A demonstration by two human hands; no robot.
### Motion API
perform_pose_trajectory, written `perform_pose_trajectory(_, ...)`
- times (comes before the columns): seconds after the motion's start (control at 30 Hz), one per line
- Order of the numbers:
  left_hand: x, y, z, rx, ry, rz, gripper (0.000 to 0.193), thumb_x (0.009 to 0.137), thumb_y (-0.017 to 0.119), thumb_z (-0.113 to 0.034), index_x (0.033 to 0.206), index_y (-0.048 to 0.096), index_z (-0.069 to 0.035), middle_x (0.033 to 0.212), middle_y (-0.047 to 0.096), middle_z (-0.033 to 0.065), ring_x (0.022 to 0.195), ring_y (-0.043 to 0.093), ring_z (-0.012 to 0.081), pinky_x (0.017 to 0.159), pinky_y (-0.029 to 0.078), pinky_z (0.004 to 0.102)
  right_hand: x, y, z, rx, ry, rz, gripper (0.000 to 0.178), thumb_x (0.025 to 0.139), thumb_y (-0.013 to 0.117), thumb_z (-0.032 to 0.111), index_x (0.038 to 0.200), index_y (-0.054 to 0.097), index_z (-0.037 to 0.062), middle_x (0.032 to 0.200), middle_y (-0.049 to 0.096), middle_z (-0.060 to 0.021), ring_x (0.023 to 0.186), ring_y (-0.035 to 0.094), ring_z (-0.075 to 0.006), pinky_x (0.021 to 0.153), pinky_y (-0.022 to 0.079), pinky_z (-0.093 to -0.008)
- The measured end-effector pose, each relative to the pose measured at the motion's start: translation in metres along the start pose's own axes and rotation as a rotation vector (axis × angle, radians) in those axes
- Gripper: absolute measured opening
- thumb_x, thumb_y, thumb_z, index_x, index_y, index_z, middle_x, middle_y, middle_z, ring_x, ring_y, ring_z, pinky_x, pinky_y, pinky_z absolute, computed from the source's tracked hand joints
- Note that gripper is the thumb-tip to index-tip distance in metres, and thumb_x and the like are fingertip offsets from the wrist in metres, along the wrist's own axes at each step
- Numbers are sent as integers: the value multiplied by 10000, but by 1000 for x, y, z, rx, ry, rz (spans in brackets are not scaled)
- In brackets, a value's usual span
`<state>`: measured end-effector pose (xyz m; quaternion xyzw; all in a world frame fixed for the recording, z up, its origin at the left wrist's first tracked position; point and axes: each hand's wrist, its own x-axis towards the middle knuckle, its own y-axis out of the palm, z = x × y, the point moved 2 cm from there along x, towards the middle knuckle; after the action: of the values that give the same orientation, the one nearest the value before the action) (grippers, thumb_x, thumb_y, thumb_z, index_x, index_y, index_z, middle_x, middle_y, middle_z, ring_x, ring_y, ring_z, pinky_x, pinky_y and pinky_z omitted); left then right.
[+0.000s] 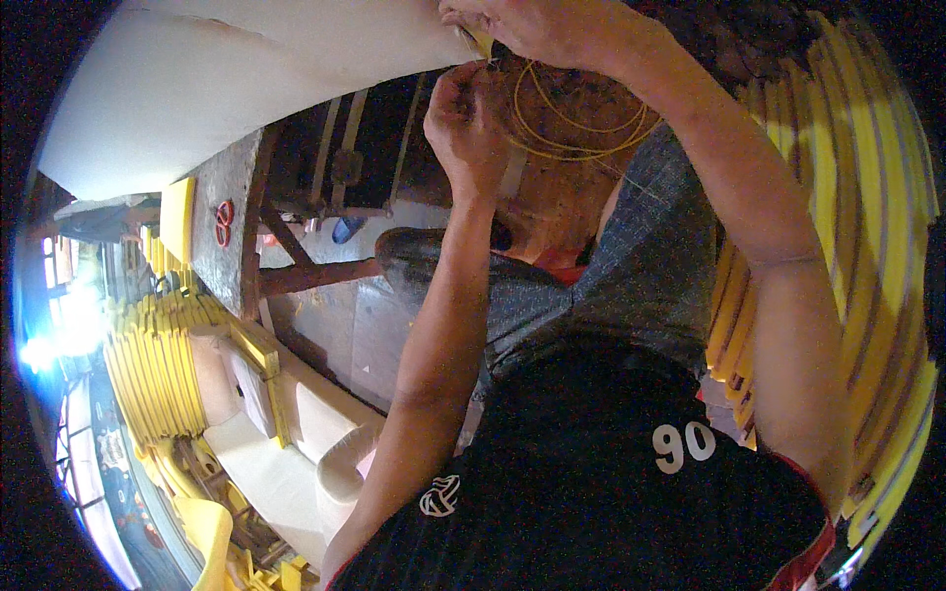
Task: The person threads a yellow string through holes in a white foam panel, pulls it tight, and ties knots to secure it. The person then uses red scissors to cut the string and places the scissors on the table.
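Note:
A large white panel (pixel 246 89) fills the upper left, with its curved edge reaching my hands. Just below that edge, my left hand (pixel 465 113) is closed, fingertips pinched together; whatever is in them is too small to make out. Above it, my right hand (pixel 537 28) is curled at the panel's corner, its fingertips partly cut off by the top of the picture. Between the two hands shows a small yellow piece (pixel 481 41), touching or very near the right fingers. Loops of thin yellow cord (pixel 576 156) hang below the right hand; where the cord ends is hidden.
Under the panel stands a worn wooden table (pixel 232 251), with a red looped tool (pixel 224 224) resembling scissors handles. Stacked yellow-edged pieces (pixel 828 197) rise close on my right, and another yellow stack (pixel 153 369) stands left. A blue slipper (pixel 345 229) lies on the floor.

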<state>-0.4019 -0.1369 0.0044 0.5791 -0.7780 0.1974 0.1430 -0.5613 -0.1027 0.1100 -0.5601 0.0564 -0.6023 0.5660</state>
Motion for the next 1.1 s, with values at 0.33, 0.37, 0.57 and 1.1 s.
perform_pose_trajectory(0.33, -2, 0, 5, 61, 48, -1, 204, 954, 617, -157, 1037, 674, 19, 967, 716, 108, 868, 670, 176, 763, 545, 294, 11, 7, -20, -104, -65, 66, 173, 890, 573, 111, 831, 634, -40, 777, 638, -232, 723, 645, -405, 671, 511, -473)
perform_pose_trajectory(0.37, -2, 0, 6, 23, 16, -1, 206, 954, 618, -159, 1040, 672, 20, 964, 716, 105, 868, 670, 174, 763, 545, 296, 13, 7, -20, -87, -56, 64, 176, 894, 577, 115, 841, 638, -42, 779, 642, -233, 725, 646, -402, 674, 510, -471)
perform_pose_trajectory(0.57, -14, 4, -14, 171, 63, -25, 171, 915, 651, -99, 1044, 654, 12, 927, 709, 114, 840, 686, 207, 750, 532, 313, -3, 5, -7, 106, 183, -190, 196, 931, 621, 144, 907, 646, -49, 811, 662, -212, 712, 654, -342, 672, 512, -425)
perform_pose_trajectory(1.1, -6, -4, -28, 193, 188, -141, 125, 916, 584, -93, 943, 619, 24, 921, 661, 149, 781, 621, 261, 740, 504, 357, -33, 19, 6, 236, 395, -381, 195, 988, 570, 124, 1010, 643, -55, 888, 668, -201, 737, 656, -299, 664, 507, -387)
